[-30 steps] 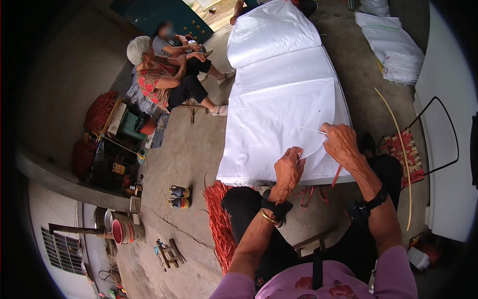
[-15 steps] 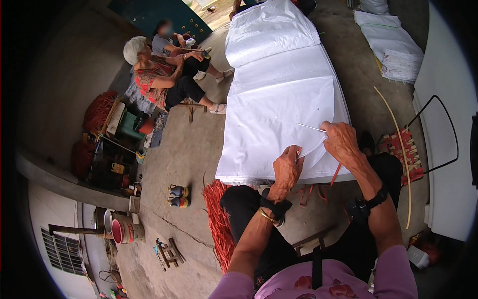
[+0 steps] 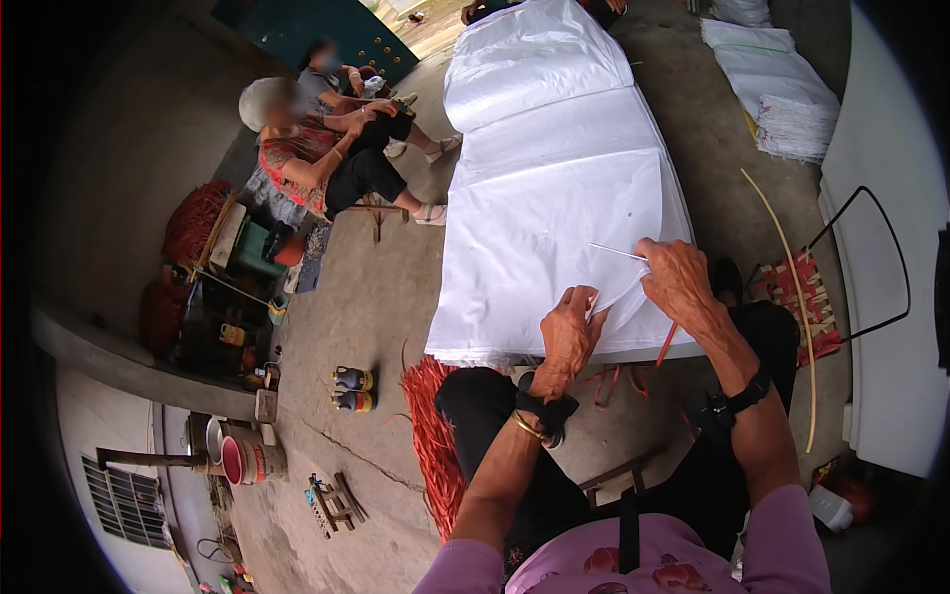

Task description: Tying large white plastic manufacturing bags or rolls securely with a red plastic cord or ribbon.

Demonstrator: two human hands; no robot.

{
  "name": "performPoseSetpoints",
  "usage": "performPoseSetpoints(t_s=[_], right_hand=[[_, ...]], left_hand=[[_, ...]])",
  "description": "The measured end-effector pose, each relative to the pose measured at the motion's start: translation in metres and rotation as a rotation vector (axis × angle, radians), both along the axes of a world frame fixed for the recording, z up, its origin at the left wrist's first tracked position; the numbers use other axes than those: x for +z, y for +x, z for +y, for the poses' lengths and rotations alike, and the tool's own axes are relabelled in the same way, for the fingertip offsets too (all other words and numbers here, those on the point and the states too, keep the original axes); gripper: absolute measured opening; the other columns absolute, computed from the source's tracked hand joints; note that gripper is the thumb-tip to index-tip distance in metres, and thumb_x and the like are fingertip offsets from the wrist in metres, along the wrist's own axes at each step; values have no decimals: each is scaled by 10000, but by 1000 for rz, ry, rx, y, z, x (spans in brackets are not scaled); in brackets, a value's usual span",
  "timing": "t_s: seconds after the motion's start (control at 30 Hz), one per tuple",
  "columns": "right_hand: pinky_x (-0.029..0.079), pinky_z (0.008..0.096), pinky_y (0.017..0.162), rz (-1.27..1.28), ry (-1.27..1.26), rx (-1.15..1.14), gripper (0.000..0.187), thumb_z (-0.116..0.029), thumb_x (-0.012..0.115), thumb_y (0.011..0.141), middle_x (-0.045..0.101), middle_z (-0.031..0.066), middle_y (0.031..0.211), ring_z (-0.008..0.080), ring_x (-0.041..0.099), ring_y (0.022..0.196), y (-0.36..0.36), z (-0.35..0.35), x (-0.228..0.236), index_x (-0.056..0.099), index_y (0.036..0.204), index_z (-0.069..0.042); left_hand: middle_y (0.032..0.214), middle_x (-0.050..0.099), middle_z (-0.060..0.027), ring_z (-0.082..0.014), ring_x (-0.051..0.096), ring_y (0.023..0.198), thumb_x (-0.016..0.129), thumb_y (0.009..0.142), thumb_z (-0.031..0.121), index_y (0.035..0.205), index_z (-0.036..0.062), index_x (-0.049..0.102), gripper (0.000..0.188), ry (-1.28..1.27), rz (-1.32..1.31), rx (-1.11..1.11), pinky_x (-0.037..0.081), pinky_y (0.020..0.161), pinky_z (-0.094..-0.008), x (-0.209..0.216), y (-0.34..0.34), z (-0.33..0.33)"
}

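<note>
A stack of white woven sacks (image 3: 544, 213) lies over a long table in front of me. My right hand (image 3: 677, 279) is closed around a long thin metal needle (image 3: 616, 250), its tip pointing left above the top sack. Close to the near edge, my left hand (image 3: 571, 332) pinches the sack's lifted corner, and a bit of red strip shows at its fingertips. The sack is pulled up in a fold between the hands. A red strip (image 3: 668, 342) hangs below my right hand at the table edge.
Red strips (image 3: 432, 436) are bundled beside my left knee. Two people (image 3: 297, 148) sit at the left of the table. More folded white sacks (image 3: 777, 84) lie on the floor at far right. A red woven seat (image 3: 797, 307) and a curved cane (image 3: 792, 287) are right of me.
The nearer seated person has turned the head toward me and shifted the arms. My hands have hardly moved, keeping the needle and the sack's corner.
</note>
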State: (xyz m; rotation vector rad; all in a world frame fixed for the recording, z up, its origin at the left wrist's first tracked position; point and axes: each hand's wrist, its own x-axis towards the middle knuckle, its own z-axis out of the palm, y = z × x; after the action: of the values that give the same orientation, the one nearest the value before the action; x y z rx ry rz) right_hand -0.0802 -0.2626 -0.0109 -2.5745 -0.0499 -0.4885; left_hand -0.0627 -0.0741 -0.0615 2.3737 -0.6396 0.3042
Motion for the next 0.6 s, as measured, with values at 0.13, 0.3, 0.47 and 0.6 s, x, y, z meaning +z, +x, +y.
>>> performPoseSetpoints(t_s=[0.13, 0.3, 0.47, 0.6], right_hand=[[498, 431, 644, 2, 3, 0, 176, 15, 572, 666, 615, 210, 672, 365, 630, 682, 0, 0, 1, 617, 835, 34], [498, 436, 645, -10, 9, 3, 179, 16, 566, 666, 612, 213, 668, 368, 630, 680, -1, -1, 1, 615, 837, 36], [498, 439, 644, 1, 11, 6, 180, 18, 561, 671, 611, 216, 667, 369, 630, 683, -2, -1, 2, 615, 841, 36], [497, 441, 644, -11, 10, 3, 178, 20, 554, 674, 608, 221, 665, 370, 629, 680, -1, -2, -1, 615, 841, 36]], left_hand=[[784, 587, -88, -290, 590, 662, 716, 753, 217, 947, 71, 563, 287, -48, -67, -25, 467, 567, -376, 2, 0, -2], [800, 590, -91, -292, 594, 668, 709, 758, 203, 950, 72, 562, 275, -52, -76, -27, 467, 564, -377, 3, -2, -4], [826, 599, -93, -300, 606, 686, 687, 759, 147, 952, 81, 560, 241, -7, -49, -9, 471, 569, -376, 4, -2, -3], [879, 606, -86, -306, 623, 716, 661, 747, 86, 968, 94, 536, 254, 11, -45, -13, 486, 566, -386, 2, -1, -3]])
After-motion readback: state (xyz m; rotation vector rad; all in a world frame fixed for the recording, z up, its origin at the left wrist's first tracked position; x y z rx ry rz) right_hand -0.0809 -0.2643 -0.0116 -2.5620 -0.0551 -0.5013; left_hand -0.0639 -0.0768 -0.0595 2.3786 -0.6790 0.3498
